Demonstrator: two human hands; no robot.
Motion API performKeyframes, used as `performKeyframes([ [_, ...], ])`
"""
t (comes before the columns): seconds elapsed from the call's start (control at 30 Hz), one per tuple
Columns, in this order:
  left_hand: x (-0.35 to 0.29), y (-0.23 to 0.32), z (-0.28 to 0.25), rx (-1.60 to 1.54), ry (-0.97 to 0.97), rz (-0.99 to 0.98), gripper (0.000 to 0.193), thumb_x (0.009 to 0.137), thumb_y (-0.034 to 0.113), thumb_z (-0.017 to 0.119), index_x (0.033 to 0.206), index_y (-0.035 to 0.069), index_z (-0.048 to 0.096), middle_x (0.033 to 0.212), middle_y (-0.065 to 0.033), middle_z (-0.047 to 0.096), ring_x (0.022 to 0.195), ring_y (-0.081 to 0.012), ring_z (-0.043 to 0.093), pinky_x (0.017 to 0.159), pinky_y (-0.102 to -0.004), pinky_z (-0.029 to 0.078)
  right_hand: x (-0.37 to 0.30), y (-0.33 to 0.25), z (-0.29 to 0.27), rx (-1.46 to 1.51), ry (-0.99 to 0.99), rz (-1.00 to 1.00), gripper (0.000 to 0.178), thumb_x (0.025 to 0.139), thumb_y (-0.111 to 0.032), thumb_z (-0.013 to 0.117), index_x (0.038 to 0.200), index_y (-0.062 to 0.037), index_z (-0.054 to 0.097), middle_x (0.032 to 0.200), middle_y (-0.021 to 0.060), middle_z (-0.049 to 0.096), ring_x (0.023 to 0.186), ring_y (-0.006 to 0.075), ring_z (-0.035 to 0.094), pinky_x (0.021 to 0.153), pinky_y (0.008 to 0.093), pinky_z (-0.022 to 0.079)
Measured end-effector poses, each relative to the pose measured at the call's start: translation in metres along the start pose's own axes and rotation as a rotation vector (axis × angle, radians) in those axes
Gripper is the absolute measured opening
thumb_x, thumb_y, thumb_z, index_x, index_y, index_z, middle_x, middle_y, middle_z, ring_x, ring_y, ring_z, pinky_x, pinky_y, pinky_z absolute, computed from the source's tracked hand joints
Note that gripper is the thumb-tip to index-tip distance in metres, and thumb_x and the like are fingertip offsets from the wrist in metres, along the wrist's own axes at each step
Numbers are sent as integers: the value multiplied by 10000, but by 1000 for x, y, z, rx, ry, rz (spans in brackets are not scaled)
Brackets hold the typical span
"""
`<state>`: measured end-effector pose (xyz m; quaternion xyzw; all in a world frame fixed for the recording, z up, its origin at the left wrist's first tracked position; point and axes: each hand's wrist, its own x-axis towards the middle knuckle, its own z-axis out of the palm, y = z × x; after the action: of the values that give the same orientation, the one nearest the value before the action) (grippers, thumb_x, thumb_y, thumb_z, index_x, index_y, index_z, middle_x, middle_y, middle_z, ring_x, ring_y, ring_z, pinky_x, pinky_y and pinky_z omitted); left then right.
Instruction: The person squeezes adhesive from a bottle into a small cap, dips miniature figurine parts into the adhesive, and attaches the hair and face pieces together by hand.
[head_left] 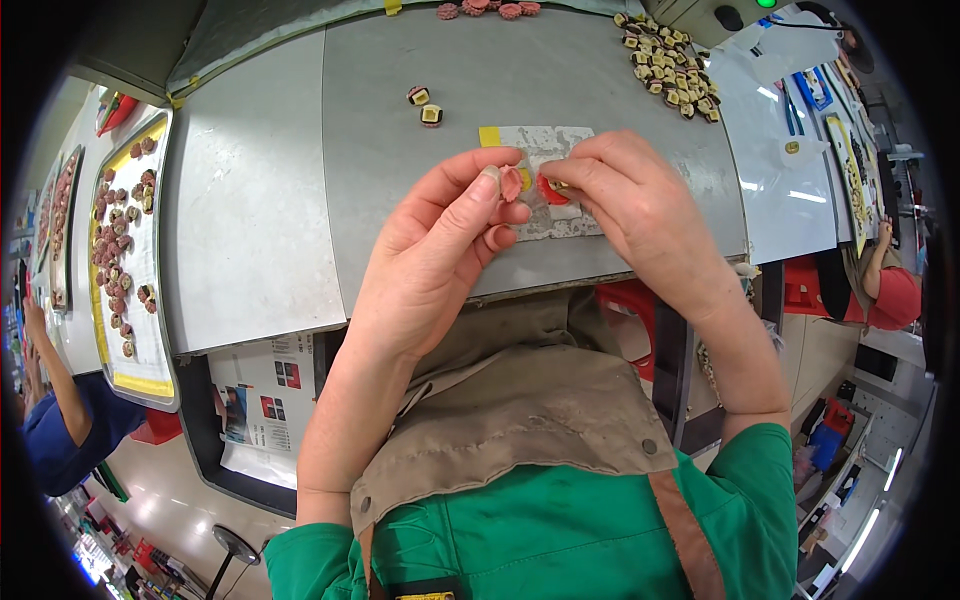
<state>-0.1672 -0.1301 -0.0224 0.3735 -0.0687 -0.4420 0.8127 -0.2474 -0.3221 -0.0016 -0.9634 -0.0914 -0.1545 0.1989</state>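
Left hand [440,215] pinches pink piece [511,183]; right hand [635,190] grips red piece [549,190] — over speckled pad [545,227], near table [530,75] front edge. Clear room left — up to tray [165,290].

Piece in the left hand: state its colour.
The piece is pink, clearest in head view.

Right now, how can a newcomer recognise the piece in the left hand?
On the grey table, find the whitish sheet with the yellow corner. Overlapping it in this view, the left hand pinches a small, ruffled pink piece. It is paler than the red piece in the right hand.
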Motion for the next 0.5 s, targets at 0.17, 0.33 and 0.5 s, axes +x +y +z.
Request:
performKeyframes([
  [0.17,0,-2,5,40,49,20,331,974,188,548,1257,17,525,1066,-16,598,914,-86,563,805,-228,459,-10,-1,6,227,83,147,190,820,-1,638,1008,-22,649,945,87,592,871,217,591,753,305,494],
  [0.33,-3,-1,14,107,67,16,330,969,224,568,1220,11,542,1080,-31,604,955,-98,567,827,-238,454,-15,-15,8,733,183,329,164,902,-26,599,1063,1,610,1018,62,584,959,149,576,844,263,465],
  [0.5,-2,-1,18,133,63,3,325,965,222,574,1212,11,548,1083,-37,611,950,-100,569,823,-237,451,-15,-25,20,1109,268,380,188,936,-43,570,1120,-2,572,1076,44,558,1011,124,547,888,253,442],
])
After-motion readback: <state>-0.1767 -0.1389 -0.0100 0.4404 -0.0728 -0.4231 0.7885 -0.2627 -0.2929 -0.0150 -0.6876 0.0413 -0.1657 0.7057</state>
